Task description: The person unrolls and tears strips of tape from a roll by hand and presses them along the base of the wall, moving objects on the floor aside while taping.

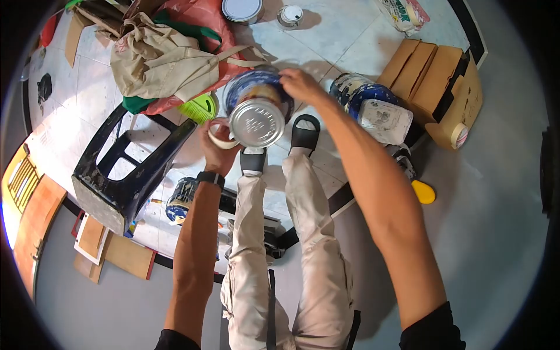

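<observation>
A metal can [256, 123] is tipped over, its silver base turned up toward me. My left hand [217, 146] is closed at the can's left side, with a pale ring [223, 134] at its fingers; I cannot make out whether this is a tape roll or a handle. Under and beyond the can is a round paint bucket [240, 86] smeared with blue, partly hidden by it. The fingers of my right hand [300, 86] are closed on the bucket's right rim. The can's mouth is hidden from view.
On the left lies a black stool [134, 163] on its side. A cloth bag [163, 58] and green brush [199, 108] are near the bucket. To the right stand a paint-stained container [359, 90], a white-lidded tub [385, 121] and a cardboard box [434, 76].
</observation>
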The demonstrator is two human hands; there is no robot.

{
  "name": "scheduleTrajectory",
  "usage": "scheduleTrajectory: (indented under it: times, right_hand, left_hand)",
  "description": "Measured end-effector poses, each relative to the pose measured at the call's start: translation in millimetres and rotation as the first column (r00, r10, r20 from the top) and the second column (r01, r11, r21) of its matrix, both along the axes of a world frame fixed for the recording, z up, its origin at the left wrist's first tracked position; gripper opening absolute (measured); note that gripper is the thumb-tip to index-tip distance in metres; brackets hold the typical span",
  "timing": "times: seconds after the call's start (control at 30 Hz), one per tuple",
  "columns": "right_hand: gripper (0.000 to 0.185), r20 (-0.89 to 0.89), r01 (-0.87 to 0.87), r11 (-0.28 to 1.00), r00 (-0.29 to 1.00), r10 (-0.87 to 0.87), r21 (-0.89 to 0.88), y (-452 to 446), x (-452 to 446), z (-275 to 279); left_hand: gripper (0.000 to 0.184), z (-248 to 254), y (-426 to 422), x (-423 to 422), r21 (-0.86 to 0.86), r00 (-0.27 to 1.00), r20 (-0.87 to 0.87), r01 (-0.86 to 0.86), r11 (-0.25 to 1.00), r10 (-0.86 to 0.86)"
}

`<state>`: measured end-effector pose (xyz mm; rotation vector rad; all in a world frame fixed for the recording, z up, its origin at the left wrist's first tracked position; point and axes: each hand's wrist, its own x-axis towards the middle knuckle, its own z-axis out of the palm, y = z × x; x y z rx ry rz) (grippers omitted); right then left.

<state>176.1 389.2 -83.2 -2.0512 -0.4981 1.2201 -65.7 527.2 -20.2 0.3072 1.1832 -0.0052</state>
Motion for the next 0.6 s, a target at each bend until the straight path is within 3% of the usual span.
scheduleTrajectory:
  times: [0.13,0.2,0.23,0.3,0.33,0.4,0.47,0.53,0.6]
  right_hand:
    - [0.036,0.060,-0.043,0.998,0.997,0.040,0.045,-30.8,67.8,-8.5]
    - [0.037,0.155,-0.042,0.999,0.987,0.045,-0.021,-45.8,97.9,-27.4]
    - [0.039,0.185,-0.117,0.989,0.974,0.132,-0.090,-51.9,118.1,-31.5]
    - [0.042,0.105,-0.074,0.981,0.990,0.094,-0.182,-58.5,152.3,-22.5]
    - [0.043,0.004,0.038,0.975,0.999,-0.038,-0.220,-59.4,166.9,-14.7]
    - [0.045,-0.092,0.097,0.953,0.987,-0.128,-0.287,-65.5,192.6,1.9]
    - [0.047,-0.197,0.113,0.957,0.966,-0.169,-0.269,-80.7,215.2,-6.7]
    - [0.048,-0.135,0.112,0.958,0.979,-0.152,-0.264,-89.4,222.4,5.8]
    - [0.050,-0.107,0.255,0.954,0.956,-0.273,-0.156,-95.0,217.7,21.1]
  left_hand:
    - [0.061,-13.8,-29.7,51.6,-0.012,0.997,0.072,0.026,1.000,-0.025]
    - [0.070,-13.1,-44.3,86.6,-0.034,0.998,0.056,-0.013,0.999,0.015]
    - [0.070,-17.1,-50.0,100.6,-0.050,0.996,0.088,-0.008,0.999,0.013]
    - [0.069,-23.4,-61.9,128.4,-0.060,0.994,0.108,0.005,0.998,0.002]
    - [0.069,-23.4,-68.0,144.5,-0.057,0.995,0.100,0.014,0.998,-0.008]
    - [0.068,-18.7,-75.6,172.0,-0.042,0.992,0.120,0.048,0.998,-0.043]
    - [0.068,-15.6,-82.5,192.2,-0.018,0.990,0.135,0.052,0.998,-0.049]
    - [0.066,-10.1,-87.3,208.3,0.021,0.987,0.141,0.070,0.997,-0.073]
    - [0.064,-18.4,-85.4,206.9,0.018,0.983,0.152,0.102,0.995,-0.104]
